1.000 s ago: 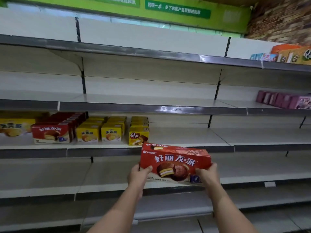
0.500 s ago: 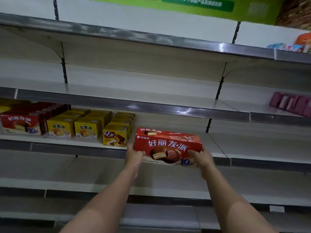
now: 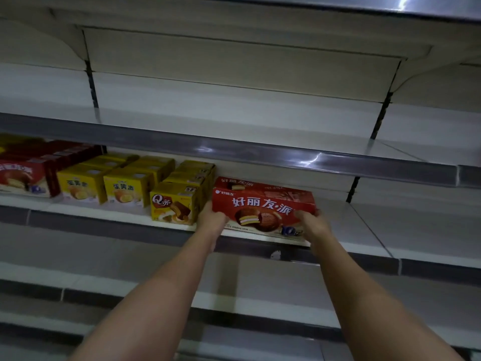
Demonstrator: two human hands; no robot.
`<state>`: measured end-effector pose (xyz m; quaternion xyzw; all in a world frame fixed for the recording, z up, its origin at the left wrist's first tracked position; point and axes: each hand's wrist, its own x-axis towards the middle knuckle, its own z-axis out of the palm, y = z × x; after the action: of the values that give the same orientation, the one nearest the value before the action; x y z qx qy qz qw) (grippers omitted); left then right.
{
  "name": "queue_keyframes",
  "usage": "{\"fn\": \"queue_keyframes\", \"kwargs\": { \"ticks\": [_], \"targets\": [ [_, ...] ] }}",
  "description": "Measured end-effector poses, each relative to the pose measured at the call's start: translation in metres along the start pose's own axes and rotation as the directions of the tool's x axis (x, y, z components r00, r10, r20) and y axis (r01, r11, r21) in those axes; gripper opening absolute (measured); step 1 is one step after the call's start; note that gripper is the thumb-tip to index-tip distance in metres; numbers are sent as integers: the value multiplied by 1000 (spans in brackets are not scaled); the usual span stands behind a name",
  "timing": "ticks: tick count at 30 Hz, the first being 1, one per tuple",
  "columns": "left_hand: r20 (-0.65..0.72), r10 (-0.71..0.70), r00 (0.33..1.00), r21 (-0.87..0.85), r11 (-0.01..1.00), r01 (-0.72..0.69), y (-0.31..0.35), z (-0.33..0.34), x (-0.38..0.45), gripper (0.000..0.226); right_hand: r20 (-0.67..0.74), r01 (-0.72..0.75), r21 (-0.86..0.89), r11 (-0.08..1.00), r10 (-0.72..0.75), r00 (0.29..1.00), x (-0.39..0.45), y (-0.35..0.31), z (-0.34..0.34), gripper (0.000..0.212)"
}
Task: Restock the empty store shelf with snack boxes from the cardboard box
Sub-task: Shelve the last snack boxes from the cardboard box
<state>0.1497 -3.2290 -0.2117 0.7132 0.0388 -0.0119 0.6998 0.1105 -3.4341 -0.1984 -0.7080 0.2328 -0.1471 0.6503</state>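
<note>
- head view, only camera we've got: the red pie box (image 3: 263, 207) is sitting on the front lip of the shelf (image 3: 364, 230), just right of the yellow Q box (image 3: 173, 205); left hand (image 3: 212, 218) grips its left end, right hand (image 3: 311, 222) grips the right end, fingers curled round the corners on both
- what I'd worry about: the box looks like it hangs a bit over the shelf edge; let go now and I reckon it tips forward and drops onto the lower shelf (image 3: 260, 277)
- other risk: the left hand is squeezed between the red box and the yellow Q box; shove sideways and that yellow row probably gets knocked crooked
- also the shelf above (image 3: 260, 152) sits low; lifting the box while pushing could clip it
- count: one red box in hand; one more red box (image 3: 23, 178) far left with more behind, too blurry to count; two yellow egg-pie boxes (image 3: 101, 185) in front, rows behind; one Q box in front, a couple behind; two hands; no cardboard box in sight
</note>
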Motion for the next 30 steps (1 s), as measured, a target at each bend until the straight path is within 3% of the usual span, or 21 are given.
{"fn": "queue_keyframes", "kwargs": {
  "ticks": [6, 14, 17, 21, 23, 27, 30],
  "targets": [
    [-25, 18, 1000, 20, 1000, -17, -10, 11, 51, 53, 14, 37, 62, 997, -38, 999, 40, -2, 19, 30],
    [35, 63, 997, -17, 998, -62, -4, 22, 112, 68, 26, 56, 59, 997, -58, 998, 87, -11, 48, 30],
    [60, 91, 994, -52, 995, -88, -7, 24, 133, 70, 46, 109, 103, 989, -114, 992, 102, -8, 58, 13],
    [38, 109, 993, -127, 987, -103, -10, 28, 152, 75, 24, 135, 130, 982, -139, 990, 113, -6, 68, 20],
    [56, 97, 994, -126, 988, -90, -10, 31, 159, 78, 26, 140, 139, 980, -145, 989, 115, -8, 72, 10],
    [76, 80, 994, -100, 992, -72, -11, 35, 170, 83, 33, 148, 157, 976, -155, 987, 114, -14, 79, 12],
    [51, 80, 995, -110, 991, -74, -9, 34, 168, 75, 38, 99, 155, 983, -106, 994, 111, -18, 82, 42]
  ]
}}
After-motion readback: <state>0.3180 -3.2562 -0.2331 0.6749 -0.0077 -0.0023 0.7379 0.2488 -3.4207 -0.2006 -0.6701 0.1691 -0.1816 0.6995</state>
